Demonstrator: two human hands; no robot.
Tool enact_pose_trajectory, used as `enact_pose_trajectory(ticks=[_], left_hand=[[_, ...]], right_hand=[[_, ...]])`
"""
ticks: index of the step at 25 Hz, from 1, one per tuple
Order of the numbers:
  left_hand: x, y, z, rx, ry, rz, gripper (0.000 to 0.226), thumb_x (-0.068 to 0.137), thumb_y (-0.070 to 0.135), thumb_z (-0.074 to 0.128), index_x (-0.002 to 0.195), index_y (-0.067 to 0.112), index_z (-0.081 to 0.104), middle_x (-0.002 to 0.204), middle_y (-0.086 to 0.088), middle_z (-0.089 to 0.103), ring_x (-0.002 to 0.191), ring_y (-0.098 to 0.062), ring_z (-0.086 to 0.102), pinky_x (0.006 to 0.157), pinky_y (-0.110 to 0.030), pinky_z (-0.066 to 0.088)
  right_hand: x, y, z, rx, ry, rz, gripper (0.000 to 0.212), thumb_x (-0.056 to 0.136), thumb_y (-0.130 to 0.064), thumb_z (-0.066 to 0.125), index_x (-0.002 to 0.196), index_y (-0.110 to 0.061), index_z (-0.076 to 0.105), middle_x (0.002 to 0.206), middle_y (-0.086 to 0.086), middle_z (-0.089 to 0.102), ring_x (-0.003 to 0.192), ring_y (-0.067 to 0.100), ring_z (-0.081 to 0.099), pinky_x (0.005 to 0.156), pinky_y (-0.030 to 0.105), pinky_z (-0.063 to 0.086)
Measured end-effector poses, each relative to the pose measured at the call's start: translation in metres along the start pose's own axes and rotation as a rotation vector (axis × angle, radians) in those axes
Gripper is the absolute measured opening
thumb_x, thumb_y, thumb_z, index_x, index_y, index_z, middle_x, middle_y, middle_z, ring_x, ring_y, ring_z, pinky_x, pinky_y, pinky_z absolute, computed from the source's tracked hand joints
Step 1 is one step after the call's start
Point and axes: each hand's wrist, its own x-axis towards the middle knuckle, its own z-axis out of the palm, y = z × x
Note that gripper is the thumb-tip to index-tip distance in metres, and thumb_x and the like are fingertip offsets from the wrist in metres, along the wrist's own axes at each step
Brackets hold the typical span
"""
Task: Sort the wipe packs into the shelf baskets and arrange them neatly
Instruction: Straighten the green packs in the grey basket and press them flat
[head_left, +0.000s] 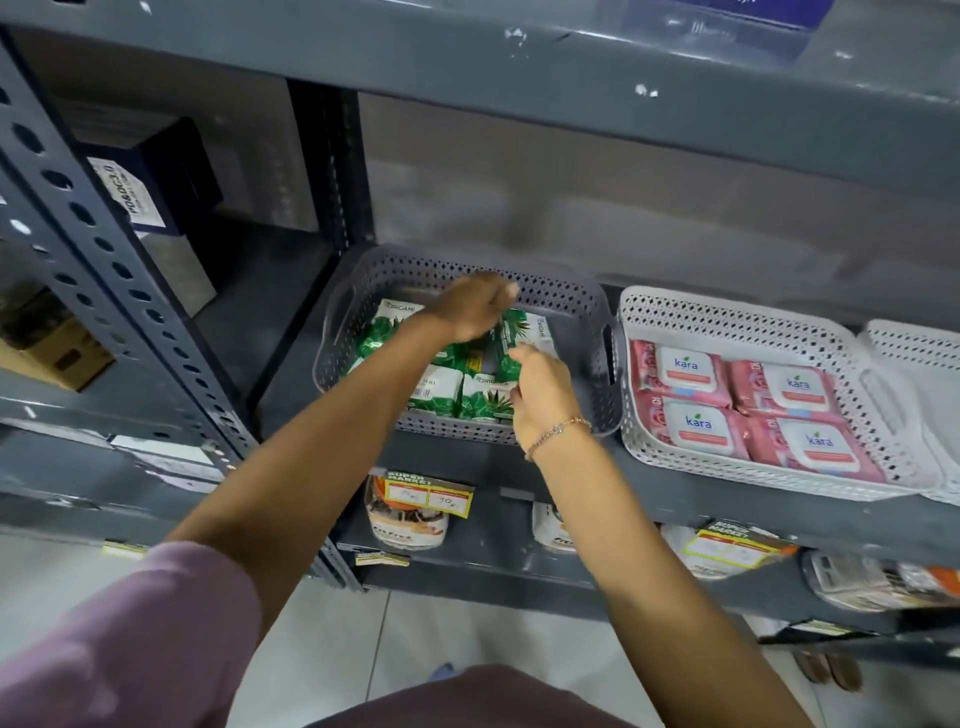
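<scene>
Right, both hands in the grey basket (358, 291) w/ the green packs (441, 387). Left hand (467, 309) reaches over the back row, fingers bunched and blurred, so can't tell if it's got hold of anything. Right hand (540, 389) sits nearer the front right, fingers pinched narrow on the edge of an upright green pack (511, 345). That's the one to watch: it stands on edge, tilted, between the two hands, long axis running front to back, while its neighbours in the front row lie flat. Right hand's the closer one, already touching it; I'd guess it needs tipping flat into the gap at the basket's right side.

Labels: green ones read "ORIGAMI", leaf print. Next door, the white basket (675, 306) holds four pink packs (748, 410), each lid reading "kara", a "25" on the corner, laid two by two, tidy. Price tags (431, 493) below say "SUPER MARKET"; handwritten figures too blurry. Box (140, 187) far left reads roughly "P060C3.0".
</scene>
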Motion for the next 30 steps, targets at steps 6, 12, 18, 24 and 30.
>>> enact_pose_trajectory(ticks=[6,12,18,24,30], left_hand=[[0.02,0.0,0.018,0.021,-0.106,0.046,0.058,0.101,0.045,0.019,0.09,0.005,0.059,0.095,-0.018,0.062,0.101,-0.031,0.059,0.099,-0.036,0.04],[-0.003,0.007,0.021,0.076,0.061,-0.091,0.06,0.102,0.042,0.016,0.069,0.007,0.052,0.055,-0.005,0.044,0.05,-0.017,0.046,0.054,-0.026,0.041],[-0.036,0.009,0.031,-0.052,0.045,-0.228,0.037,0.101,0.035,0.032,0.094,0.009,0.057,0.063,-0.001,0.051,0.052,-0.011,0.049,0.045,-0.023,0.035],[-0.052,-0.044,0.019,0.256,0.104,-0.105,0.063,0.099,0.045,0.023,0.15,0.008,0.017,0.157,-0.014,0.017,0.145,-0.032,0.018,0.119,-0.043,0.021],[-0.047,-0.069,0.033,0.393,-0.257,-0.202,0.073,0.098,0.05,0.014,0.145,0.011,-0.026,0.15,-0.007,-0.039,0.14,-0.024,-0.032,0.118,-0.042,-0.012]], right_hand=[[0.044,-0.027,-0.02,-0.134,0.027,0.022,0.022,0.094,-0.016,0.045,0.074,-0.015,0.053,0.102,0.006,0.058,0.094,0.019,0.052,0.079,0.033,0.05],[0.062,-0.045,-0.036,-0.579,-0.005,-0.089,0.047,0.097,-0.037,0.039,0.13,-0.006,0.052,0.067,-0.003,0.045,0.056,0.01,0.042,0.052,0.021,0.037],[0.055,-0.033,-0.047,-0.84,-0.039,-0.255,0.036,0.098,-0.027,0.039,0.115,-0.002,0.058,0.095,0.013,0.061,0.083,0.018,0.058,0.078,0.033,0.048],[0.066,0.001,-0.03,-1.288,-0.111,-0.624,0.051,0.098,-0.034,0.036,0.142,-0.009,0.035,0.135,0.016,0.049,0.117,0.022,0.058,0.095,0.038,0.052],[0.078,0.02,-0.018,-1.749,-0.409,-0.417,0.074,0.093,-0.059,0.006,0.148,-0.019,-0.022,0.153,0.0,-0.037,0.142,0.018,-0.033,0.117,0.047,-0.017]])
